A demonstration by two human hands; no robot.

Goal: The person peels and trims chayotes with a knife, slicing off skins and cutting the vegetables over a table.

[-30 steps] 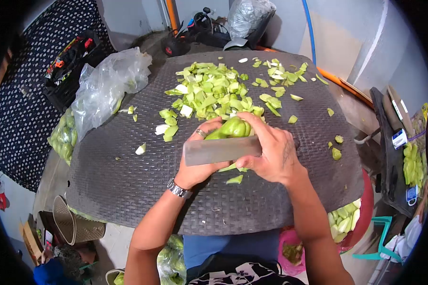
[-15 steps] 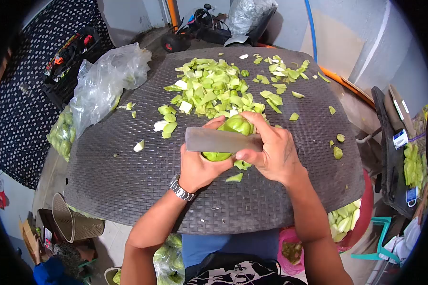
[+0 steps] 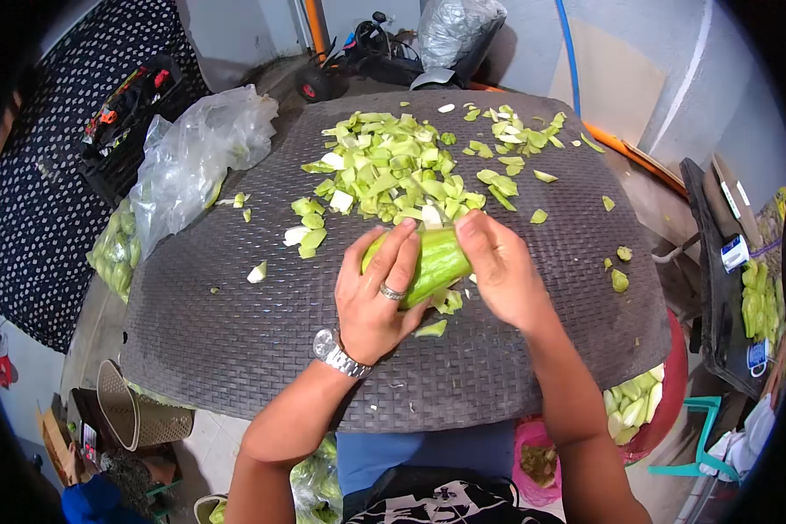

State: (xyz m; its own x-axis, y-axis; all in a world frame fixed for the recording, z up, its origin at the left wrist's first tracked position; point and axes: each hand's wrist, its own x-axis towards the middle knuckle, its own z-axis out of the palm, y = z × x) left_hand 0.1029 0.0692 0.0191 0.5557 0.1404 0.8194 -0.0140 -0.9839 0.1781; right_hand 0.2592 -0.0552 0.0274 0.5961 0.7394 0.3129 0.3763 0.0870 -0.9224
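My left hand is closed around a green chayote, fingers over its top and left side. The chayote lies tilted above the table, its ribbed green skin facing up. My right hand is closed at the chayote's right end, thumb on top. The broad knife it gripped a moment ago is now almost wholly hidden behind the hand and chayote. Beyond both hands lies a heap of cut green chayote pieces and peelings. A few more pieces lie just under and in front of the chayote.
The dark woven-pattern table carries scattered peelings at its right. A clear plastic bag sits at its left edge. Below right, a red basin holds pale cut pieces. A pink bag and a teal stool stand nearby.
The knife blade, earlier flat across the chayote and in plain sight, has turned out of view. My left hand has rolled over the top of the chayote, which is now tilted sideways.
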